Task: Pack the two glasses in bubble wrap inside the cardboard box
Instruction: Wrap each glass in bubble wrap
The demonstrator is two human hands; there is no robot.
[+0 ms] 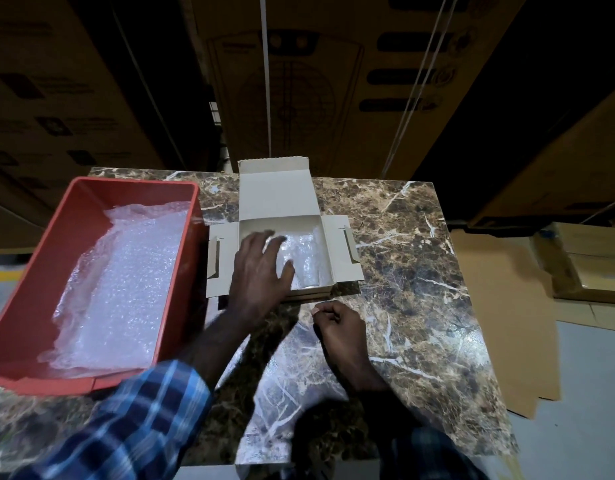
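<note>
A small cardboard box [282, 194] lies open on the marble table, its lid up and side flaps spread. Inside on the right lies a glass wrapped in bubble wrap [308, 259]. My left hand [261, 271] reaches over the box's left half with fingers spread, its fingertips on or just above the wrapped contents; what lies under the palm is hidden. My right hand [337, 329] rests on the table just in front of the box, fingers curled into a loose fist with nothing seen in it.
A red plastic crate [32, 282] holding loose bubble wrap [122, 282] stands at the left of the marble table [413, 271]. Flat cardboard sheets [500, 306] lie off the table's right edge. Large cartons rise behind the table.
</note>
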